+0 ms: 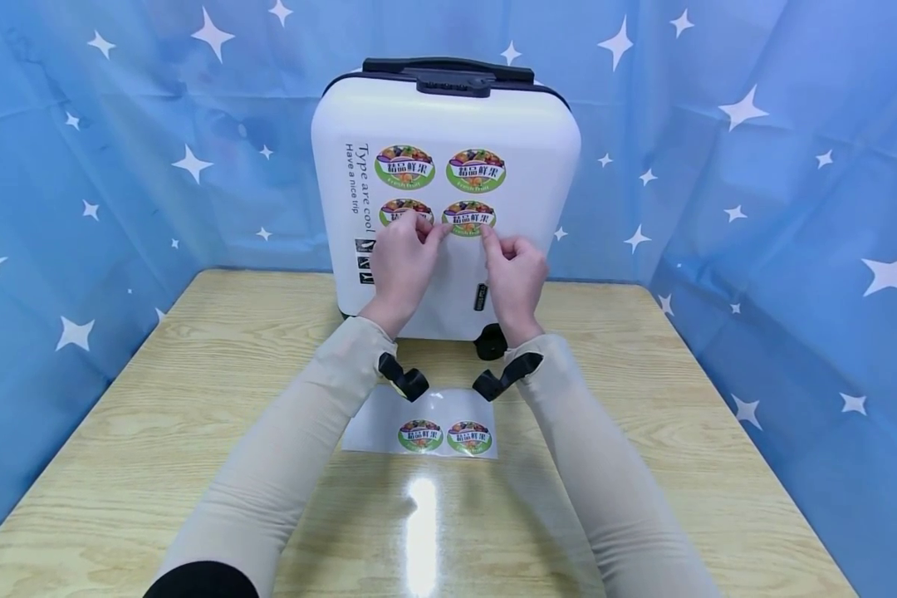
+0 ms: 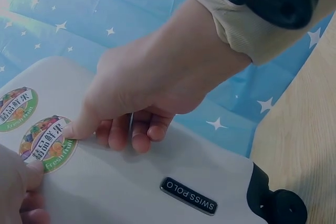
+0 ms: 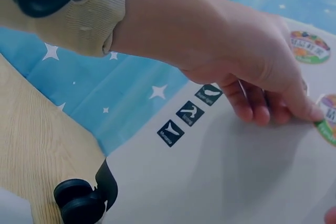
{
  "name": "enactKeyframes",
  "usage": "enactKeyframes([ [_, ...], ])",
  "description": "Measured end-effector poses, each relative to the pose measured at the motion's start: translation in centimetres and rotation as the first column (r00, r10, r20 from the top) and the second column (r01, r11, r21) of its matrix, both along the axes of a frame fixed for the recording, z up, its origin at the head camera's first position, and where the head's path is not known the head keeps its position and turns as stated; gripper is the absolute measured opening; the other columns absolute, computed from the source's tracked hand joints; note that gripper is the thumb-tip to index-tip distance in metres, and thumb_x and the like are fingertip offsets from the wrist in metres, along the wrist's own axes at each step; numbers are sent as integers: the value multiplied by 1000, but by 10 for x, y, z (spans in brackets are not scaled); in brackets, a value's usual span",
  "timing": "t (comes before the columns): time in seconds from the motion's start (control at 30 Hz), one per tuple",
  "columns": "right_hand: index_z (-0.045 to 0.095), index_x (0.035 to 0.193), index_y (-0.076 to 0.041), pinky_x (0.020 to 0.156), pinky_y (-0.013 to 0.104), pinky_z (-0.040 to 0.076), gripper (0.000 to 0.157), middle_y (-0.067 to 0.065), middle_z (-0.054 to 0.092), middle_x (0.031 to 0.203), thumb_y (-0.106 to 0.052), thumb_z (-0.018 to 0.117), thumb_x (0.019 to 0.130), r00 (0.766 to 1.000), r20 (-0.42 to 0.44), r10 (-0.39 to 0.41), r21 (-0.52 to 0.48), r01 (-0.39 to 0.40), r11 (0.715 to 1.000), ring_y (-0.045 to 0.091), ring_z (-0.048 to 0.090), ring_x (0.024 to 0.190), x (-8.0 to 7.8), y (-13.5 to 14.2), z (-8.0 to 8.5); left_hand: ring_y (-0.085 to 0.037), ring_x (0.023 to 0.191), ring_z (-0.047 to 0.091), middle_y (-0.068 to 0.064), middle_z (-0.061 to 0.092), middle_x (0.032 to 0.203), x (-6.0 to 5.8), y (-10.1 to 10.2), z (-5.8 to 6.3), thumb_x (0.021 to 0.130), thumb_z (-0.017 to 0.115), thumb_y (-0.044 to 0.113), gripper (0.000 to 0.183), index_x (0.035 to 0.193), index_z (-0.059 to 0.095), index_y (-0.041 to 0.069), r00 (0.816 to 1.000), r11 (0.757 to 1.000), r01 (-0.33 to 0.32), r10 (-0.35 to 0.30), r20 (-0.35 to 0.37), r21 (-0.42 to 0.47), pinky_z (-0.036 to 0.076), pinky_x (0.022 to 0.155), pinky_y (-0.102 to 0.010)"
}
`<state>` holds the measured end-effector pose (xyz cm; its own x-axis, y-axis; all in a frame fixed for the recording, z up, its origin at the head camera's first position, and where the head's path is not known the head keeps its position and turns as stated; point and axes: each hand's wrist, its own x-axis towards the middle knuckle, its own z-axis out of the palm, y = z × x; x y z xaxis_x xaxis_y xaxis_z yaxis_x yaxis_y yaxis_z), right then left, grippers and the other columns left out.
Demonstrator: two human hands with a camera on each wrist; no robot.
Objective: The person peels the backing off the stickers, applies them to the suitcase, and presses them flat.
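Looking light and flexible, the sticker (image 1: 468, 216) touched by left hand (image 1: 402, 262) and right hand (image 1: 518, 278) probably suits edge handling, pinching by either grip unclear.

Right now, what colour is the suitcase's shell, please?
The suitcase shell is white, showing best in the head view.

Six stickers (image 1: 468, 218), one suitcase (image 1: 448, 120)
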<state>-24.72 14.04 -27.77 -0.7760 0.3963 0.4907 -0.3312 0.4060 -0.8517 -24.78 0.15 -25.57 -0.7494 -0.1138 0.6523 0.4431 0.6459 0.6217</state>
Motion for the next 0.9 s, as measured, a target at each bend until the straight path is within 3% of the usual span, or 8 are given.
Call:
enactKeyframes([
  [0.2,67,74,-3,47,26,39,45,4,59,63,-46,62,86,1000,-1,2,32,-2,999,16,51,53,3,-3,2,-10,61,53,-1,63,73,0,2,-1,87,65,33,26,82,63,8,1000,1000,0,0,-2,2,41,52,-22],
  [0.43,65,71,-2,47,26,37,50,5,58,60,-49,57,88,997,-57,43,80,-39,996,18,52,52,2,-7,18,-10,59,52,0,61,68,-1,10,16,89,62,37,31,78,64,8,998,1000,19,-19,-54,-5,39,53,-22],
  [0.57,65,70,-2,46,26,37,51,5,58,61,-49,57,88,998,-47,47,92,-43,995,17,52,52,0,-8,25,-10,60,53,0,61,68,-1,13,22,89,61,36,30,78,65,8,999,1000,20,-21,-46,-19,39,52,-22],
  [0.9,66,71,-1,48,27,42,52,6,59,62,-50,57,87,998,-29,50,68,-48,997,19,53,51,-1,-5,27,-10,59,52,0,61,69,-2,12,24,89,61,36,30,79,65,8,999,1000,16,-17,-37,-25,39,52,-21],
])
